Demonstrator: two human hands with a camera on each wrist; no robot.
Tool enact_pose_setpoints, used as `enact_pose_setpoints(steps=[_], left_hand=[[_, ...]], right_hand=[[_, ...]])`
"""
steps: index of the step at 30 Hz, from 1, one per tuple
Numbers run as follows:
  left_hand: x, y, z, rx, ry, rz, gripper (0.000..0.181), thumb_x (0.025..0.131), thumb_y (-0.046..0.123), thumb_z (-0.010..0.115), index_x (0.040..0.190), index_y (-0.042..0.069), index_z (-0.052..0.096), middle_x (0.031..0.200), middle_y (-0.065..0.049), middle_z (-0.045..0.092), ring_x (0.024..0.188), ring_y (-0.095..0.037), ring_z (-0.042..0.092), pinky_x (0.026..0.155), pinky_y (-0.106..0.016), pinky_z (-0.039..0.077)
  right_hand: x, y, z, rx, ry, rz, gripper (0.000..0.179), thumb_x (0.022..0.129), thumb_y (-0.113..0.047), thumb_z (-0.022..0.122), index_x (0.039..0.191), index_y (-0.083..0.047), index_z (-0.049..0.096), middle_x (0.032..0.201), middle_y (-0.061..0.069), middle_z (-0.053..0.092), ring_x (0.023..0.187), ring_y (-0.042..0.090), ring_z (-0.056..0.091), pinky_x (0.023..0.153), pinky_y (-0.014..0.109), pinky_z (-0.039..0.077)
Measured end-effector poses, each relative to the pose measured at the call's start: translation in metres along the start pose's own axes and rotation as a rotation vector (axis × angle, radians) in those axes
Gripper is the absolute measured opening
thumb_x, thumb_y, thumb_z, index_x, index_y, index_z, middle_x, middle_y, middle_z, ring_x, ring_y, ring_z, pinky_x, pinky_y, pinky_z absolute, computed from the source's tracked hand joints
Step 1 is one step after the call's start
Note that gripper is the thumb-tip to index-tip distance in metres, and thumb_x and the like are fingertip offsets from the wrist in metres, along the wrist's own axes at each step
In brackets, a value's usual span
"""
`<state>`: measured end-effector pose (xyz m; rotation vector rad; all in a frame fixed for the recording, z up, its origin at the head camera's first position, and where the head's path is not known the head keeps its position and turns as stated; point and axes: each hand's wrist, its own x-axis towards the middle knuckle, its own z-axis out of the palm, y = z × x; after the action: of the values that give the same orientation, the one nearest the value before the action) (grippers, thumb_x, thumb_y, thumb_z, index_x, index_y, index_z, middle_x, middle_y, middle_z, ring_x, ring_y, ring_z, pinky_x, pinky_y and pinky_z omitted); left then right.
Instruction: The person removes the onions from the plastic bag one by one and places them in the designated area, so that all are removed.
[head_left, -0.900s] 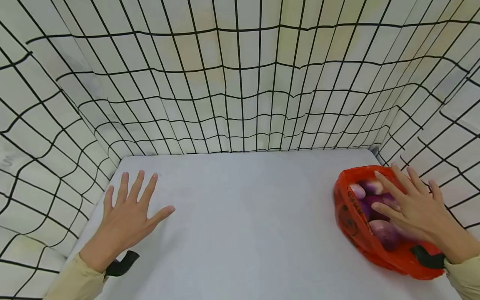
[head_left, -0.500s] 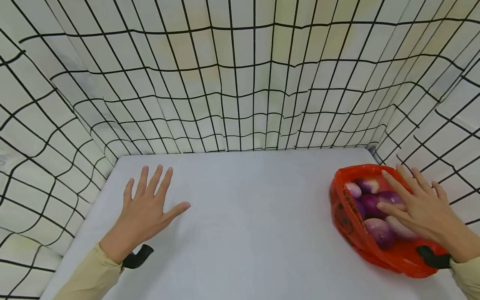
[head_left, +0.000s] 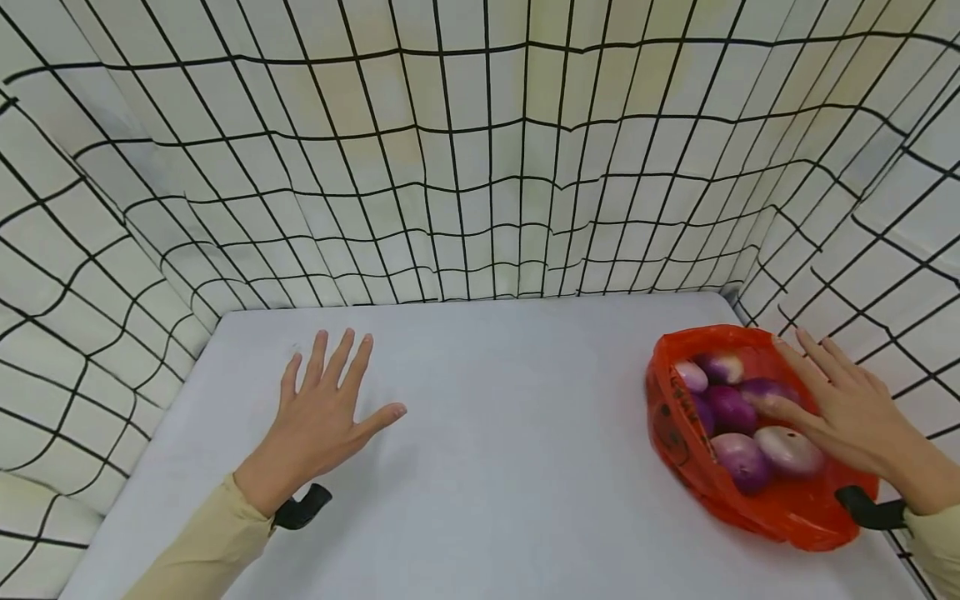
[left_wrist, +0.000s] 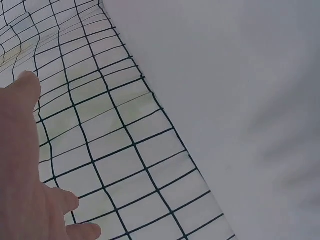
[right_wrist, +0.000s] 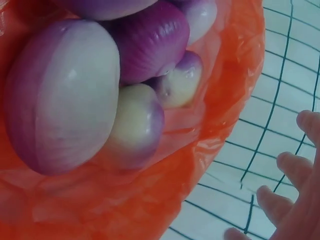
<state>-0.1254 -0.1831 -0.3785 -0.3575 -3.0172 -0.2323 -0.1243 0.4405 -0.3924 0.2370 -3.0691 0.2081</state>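
A red plastic bag (head_left: 667, 442) stands with its mouth open on the right of the white table, holding several purple-and-white onions (head_left: 731, 408). Over the bag's right side hovers my right hand (head_left: 847, 408), fingers spread, gripping nothing; it hides part of the bag. In the right wrist view, a large pale onion (right_wrist: 75, 95) and smaller ones lie inside the bag, with my fingertips beyond its rim. My left hand (head_left: 318, 417) is held above the left part of the table, fingers spread and holding nothing. The left wrist view catches only part of that hand (left_wrist: 25, 165).
The white tabletop (head_left: 510, 433) spans the space between the hands. Black netting (head_left: 480, 175) over pale walls encloses the table at the back, left and right. Each wrist carries a black strap mount (head_left: 303, 507).
My left hand has moved rightward over the table. The head view has shifted slightly, so bag and netting sit further left in it. My right hand now covers fewer of the onions.
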Motion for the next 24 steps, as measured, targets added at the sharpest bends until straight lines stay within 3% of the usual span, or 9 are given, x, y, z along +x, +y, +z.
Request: enact_pose_setpoints(steps=[6, 13, 19, 21, 24], left_hand=[[0.006, 0.016, 0.014, -0.045, -0.049, 0.004, 0.101, 0.094, 0.073, 0.052, 0.167, 0.013, 0.016, 0.174, -0.018, 0.015, 0.161, -0.048, 0.003, 0.124, -0.07, 0.006], [0.012, 0.037, 0.03, -0.107, -0.052, 0.031, 0.098, 0.096, 0.069, 0.054, 0.167, 0.013, 0.017, 0.174, -0.018, 0.018, 0.161, -0.047, 0.007, 0.124, -0.07, 0.012], [0.015, 0.056, 0.045, -0.232, -0.09, 0.071, 0.094, 0.096, 0.065, 0.057, 0.167, 0.015, 0.019, 0.173, -0.017, 0.022, 0.161, -0.047, 0.013, 0.123, -0.068, 0.012], [0.015, 0.062, 0.05, -0.289, -0.112, 0.082, 0.091, 0.098, 0.063, 0.056, 0.167, 0.016, 0.02, 0.172, -0.016, 0.024, 0.161, -0.046, 0.016, 0.122, -0.066, 0.012], [0.015, 0.07, 0.055, -0.384, -0.145, 0.098, 0.086, 0.101, 0.06, 0.053, 0.167, 0.017, 0.019, 0.172, -0.015, 0.026, 0.16, -0.044, 0.02, 0.121, -0.065, 0.015]], right_hand=[[-0.003, 0.017, 0.0, 0.153, -0.018, -0.013, 0.086, 0.102, -0.041, 0.059, 0.168, -0.02, 0.007, 0.173, 0.026, 0.002, 0.148, 0.065, 0.015, 0.098, 0.09, 0.023], [-0.007, 0.035, 0.003, 0.318, -0.055, 0.03, 0.075, 0.109, -0.034, 0.045, 0.167, -0.007, 0.005, 0.169, 0.036, -0.001, 0.149, 0.068, 0.006, 0.104, 0.09, 0.011], [-0.012, 0.048, 0.004, 0.419, -0.139, 0.059, 0.068, 0.113, -0.032, 0.028, 0.164, 0.0, -0.003, 0.163, 0.044, -0.006, 0.147, 0.07, -0.005, 0.104, 0.09, 0.004], [-0.014, 0.053, 0.004, 0.429, -0.178, 0.064, 0.067, 0.113, -0.033, 0.02, 0.163, 0.002, -0.006, 0.161, 0.048, 0.003, 0.144, 0.073, 0.011, 0.106, 0.087, 0.022], [-0.016, 0.059, 0.003, 0.475, -0.232, 0.06, 0.065, 0.113, -0.033, 0.011, 0.161, 0.005, -0.01, 0.152, 0.052, 0.018, 0.125, 0.07, 0.042, 0.087, 0.073, 0.054]])
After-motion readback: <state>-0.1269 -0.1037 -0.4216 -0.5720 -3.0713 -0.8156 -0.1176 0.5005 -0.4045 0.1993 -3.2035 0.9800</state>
